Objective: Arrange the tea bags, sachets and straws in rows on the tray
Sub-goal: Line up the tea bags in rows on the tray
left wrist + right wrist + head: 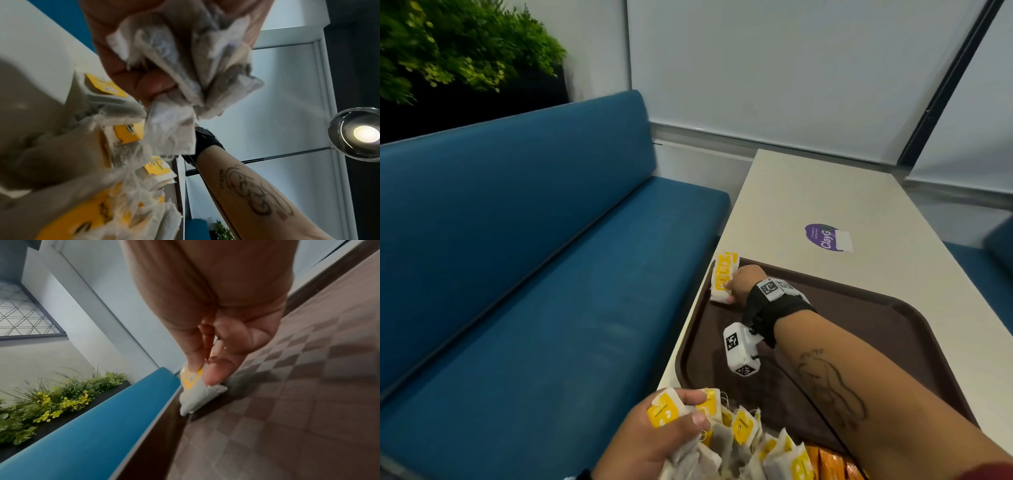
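Item, tea bags: your right hand (743, 281) pinches one tea bag (198, 391) onto the row (724, 278) at the tray's (893, 329) eleven o'clock corner, so seat it square against its neighbours while your left hand (654, 442) grips the loose bunch (743, 442) at six o'clock.

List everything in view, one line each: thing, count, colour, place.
tray: one, dark brown, on the table
table: one, off-white, beside the bench
row of tea bags: count unclear, white with yellow tags, tray's far left corner
loose tea bags: many, white and yellow, tray's near end
orange sachets: several, near edge, partly hidden
sticker: one, purple, on the table
bench: one, blue, left of the table
plants: green, behind the bench
left hand: grips a bunch of tea bags
right hand: fingers pinch a tea bag at the row
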Demonstrator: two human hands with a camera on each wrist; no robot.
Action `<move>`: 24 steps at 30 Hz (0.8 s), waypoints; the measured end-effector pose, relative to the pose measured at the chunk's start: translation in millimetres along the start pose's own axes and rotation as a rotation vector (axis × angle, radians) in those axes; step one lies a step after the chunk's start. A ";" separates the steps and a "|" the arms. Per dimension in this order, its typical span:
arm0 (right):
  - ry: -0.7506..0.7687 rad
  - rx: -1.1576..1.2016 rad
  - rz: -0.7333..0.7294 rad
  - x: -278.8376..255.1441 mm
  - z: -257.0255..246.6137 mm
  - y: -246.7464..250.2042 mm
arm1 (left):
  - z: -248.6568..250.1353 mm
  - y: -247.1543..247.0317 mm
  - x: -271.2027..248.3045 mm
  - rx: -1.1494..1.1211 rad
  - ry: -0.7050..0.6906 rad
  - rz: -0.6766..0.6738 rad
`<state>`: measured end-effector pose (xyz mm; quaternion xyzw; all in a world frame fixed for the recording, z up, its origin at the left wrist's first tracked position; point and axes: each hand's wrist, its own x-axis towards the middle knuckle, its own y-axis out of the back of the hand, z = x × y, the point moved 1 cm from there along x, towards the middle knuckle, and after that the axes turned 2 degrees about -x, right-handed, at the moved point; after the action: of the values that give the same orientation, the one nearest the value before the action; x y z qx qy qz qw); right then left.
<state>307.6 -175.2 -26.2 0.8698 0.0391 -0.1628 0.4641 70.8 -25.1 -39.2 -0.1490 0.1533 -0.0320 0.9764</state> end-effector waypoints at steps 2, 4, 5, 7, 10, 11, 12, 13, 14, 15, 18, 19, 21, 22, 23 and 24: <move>0.076 -0.215 0.032 2.3 -5.4 -6.7 | -2.5 1.0 1.0 0.048 0.018 -0.024; 0.062 -0.199 0.047 4.8 -11.6 -6.3 | -4.3 0.8 2.2 0.076 0.031 -0.035; 0.031 -0.177 0.047 5.0 -13.7 -4.6 | -5.0 0.7 2.5 0.083 0.031 -0.036; 0.024 -0.087 0.054 5.6 -14.0 -2.9 | -5.7 -0.6 2.5 0.091 0.028 -0.043; 0.030 0.126 -0.027 -1.8 -7.9 0.6 | -5.0 -2.8 1.0 0.087 0.017 -0.045; -0.021 0.279 -0.052 -6.3 -11.2 8.7 | -4.4 -3.8 0.2 0.076 0.010 -0.050; -0.043 0.417 -0.062 -14.3 -12.3 13.3 | -3.3 -5.2 -1.0 0.059 0.000 -0.061; 0.005 0.415 -0.045 -22.5 -9.4 18.8 | -1.0 -7.4 -2.8 0.036 -0.010 -0.078; 0.033 0.416 -0.017 -31.1 -7.1 24.1 | 2.2 -9.9 -4.6 0.014 -0.020 -0.098; 0.038 0.464 -0.031 -40.7 -4.0 28.5 | 4.7 -12.4 -6.4 -0.004 -0.030 -0.115; 0.184 0.522 -0.167 -93.3 -4.4 44.0 | 10.3 -21.0 -12.1 -0.053 -0.045 -0.136; 0.250 0.490 -0.226 -112.3 -3.3 49.1 | 10.5 -24.1 -13.2 -0.059 -0.049 -0.138; 0.348 0.372 -0.335 -150.2 3.8 57.9 | 9.6 -31.6 -15.4 -0.045 -0.050 -0.146; 0.384 0.306 -0.386 -167.5 7.9 60.8 | 9.6 -35.8 -17.1 -0.042 -0.046 -0.151; 0.405 0.232 -0.431 -183.4 11.5 62.4 | 9.6 -40.7 -19.1 -0.049 -0.041 -0.160; 0.418 0.161 -0.470 -197.4 14.3 63.2 | 9.8 -46.4 -21.3 -0.062 -0.039 -0.177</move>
<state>131.6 -206.3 79.6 0.8856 0.3202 -0.0858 0.3253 52.8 -64.2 -10.1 -0.1926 0.1216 -0.1105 0.9674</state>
